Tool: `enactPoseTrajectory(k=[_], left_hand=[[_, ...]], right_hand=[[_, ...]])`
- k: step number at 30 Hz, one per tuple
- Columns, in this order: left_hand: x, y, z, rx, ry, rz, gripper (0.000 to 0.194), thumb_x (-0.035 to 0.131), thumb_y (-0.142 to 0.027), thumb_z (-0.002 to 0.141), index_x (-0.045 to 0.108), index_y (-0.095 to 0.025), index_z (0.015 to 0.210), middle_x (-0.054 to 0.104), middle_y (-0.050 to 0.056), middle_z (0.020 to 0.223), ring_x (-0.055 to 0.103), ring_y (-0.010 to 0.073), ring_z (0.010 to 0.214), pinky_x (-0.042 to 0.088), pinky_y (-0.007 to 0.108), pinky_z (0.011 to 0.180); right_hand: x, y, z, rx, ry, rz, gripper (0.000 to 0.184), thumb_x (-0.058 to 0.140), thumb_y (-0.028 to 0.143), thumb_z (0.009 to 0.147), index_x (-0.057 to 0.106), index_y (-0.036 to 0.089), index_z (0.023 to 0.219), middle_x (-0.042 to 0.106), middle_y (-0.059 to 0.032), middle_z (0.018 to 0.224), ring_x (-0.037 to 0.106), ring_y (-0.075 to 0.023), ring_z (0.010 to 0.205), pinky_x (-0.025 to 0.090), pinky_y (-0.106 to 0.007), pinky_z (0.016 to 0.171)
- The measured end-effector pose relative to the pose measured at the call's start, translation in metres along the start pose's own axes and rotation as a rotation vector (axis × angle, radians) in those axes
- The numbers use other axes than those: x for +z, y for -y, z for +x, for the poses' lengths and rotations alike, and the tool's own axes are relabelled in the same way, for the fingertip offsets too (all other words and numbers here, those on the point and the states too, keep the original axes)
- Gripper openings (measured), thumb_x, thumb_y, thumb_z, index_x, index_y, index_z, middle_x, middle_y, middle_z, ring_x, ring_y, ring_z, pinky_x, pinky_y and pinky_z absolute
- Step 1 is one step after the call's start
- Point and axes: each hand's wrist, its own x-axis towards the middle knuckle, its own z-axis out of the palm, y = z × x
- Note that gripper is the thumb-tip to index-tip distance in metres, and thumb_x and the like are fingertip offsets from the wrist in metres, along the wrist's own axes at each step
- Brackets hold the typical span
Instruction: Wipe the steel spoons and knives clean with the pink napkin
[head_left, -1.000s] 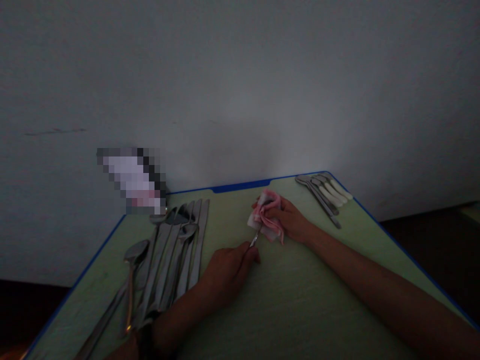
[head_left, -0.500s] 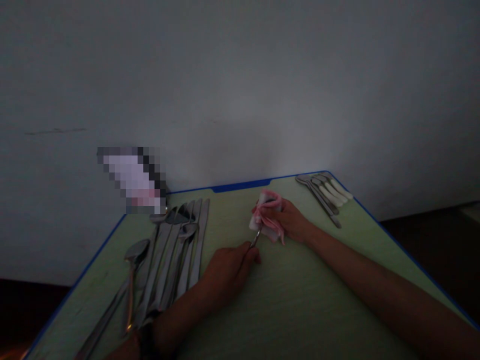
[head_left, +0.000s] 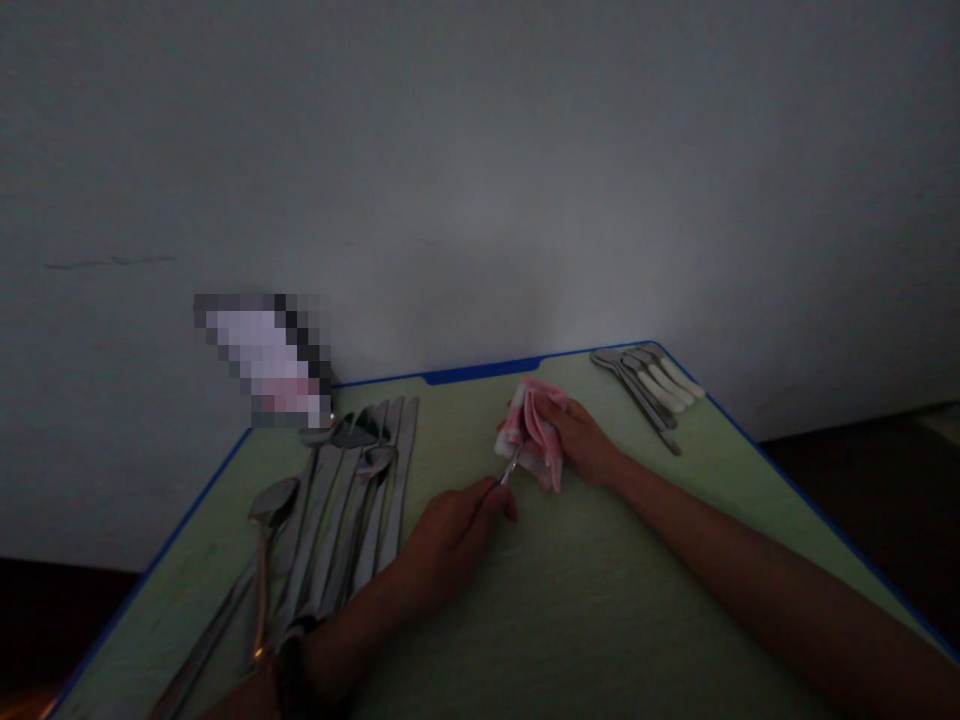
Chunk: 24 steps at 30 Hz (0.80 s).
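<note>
My left hand [head_left: 465,525] is closed around the handle of a piece of metal cutlery [head_left: 511,468], whose far end runs into a cloth. That end is covered, so its kind does not show. The pink and white cloth [head_left: 541,430] is folded about the cutlery, and my right hand [head_left: 581,437] grips it from the right. Both hands are over the middle of the green table [head_left: 570,590]. Left of my left hand lie several metal spoons and knives [head_left: 337,500] side by side, partly behind my forearm.
Several small spoons with metal or white handles [head_left: 652,380] lie at the far right corner. A pixelated upright object [head_left: 262,350] stands at the far left. The table has a blue edge [head_left: 480,372] close to a pale wall [head_left: 480,180].
My right hand has shifted the cloth's folds around the cutlery, and the cloth now bunches differently. My left hand has moved very slightly left. The laid-out cutlery has stayed put.
</note>
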Motion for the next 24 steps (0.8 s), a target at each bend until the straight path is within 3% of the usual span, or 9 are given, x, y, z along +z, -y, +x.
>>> enactPoseTrajectory(k=[5,11,20,24], left_hand=[[-0.0008,0.0021,0.0020,-0.032,-0.064,-0.136,0.040,0.029,-0.041,0.093,0.056,-0.018,0.073,0.045,-0.003,0.058,0.045,0.0130,0.057,0.034,0.022,0.055],[0.0006,0.0048,0.0021,-0.053,-0.028,-0.172,0.042,0.028,-0.044,0.093,0.056,-0.018,0.073,0.039,-0.005,0.053,0.041,0.0122,0.053,0.032,0.021,0.052],[0.0001,0.0015,-0.0001,-0.019,0.011,0.014,0.039,0.027,-0.038,0.094,0.058,-0.019,0.078,0.055,-0.002,0.061,0.053,0.0147,0.060,0.038,0.023,0.057],[0.0015,0.0028,-0.0008,0.000,0.038,0.080,0.039,0.026,-0.037,0.095,0.058,-0.019,0.081,0.056,-0.002,0.060,0.055,0.0152,0.060,0.038,0.023,0.057]], right_hand=[[-0.0032,0.0010,0.0009,0.106,0.016,0.124,0.025,0.063,0.035,0.076,0.066,0.017,0.093,0.071,-0.0059,0.083,0.065,-0.0177,0.079,0.050,-0.031,0.078],[-0.0055,0.0028,-0.0011,0.105,0.034,0.172,0.031,0.065,0.015,0.067,0.063,0.017,0.098,0.071,-0.0059,0.093,0.066,-0.0154,0.080,0.050,-0.030,0.080],[-0.0059,-0.0007,-0.0010,0.094,0.029,0.091,0.024,0.074,0.025,0.068,0.064,0.017,0.089,0.070,-0.0042,0.085,0.064,-0.0125,0.074,0.050,-0.025,0.071],[-0.0041,-0.0017,-0.0009,0.078,0.019,0.076,0.030,0.073,0.034,0.070,0.061,0.021,0.094,0.070,-0.0029,0.084,0.064,-0.0139,0.074,0.050,-0.027,0.072]])
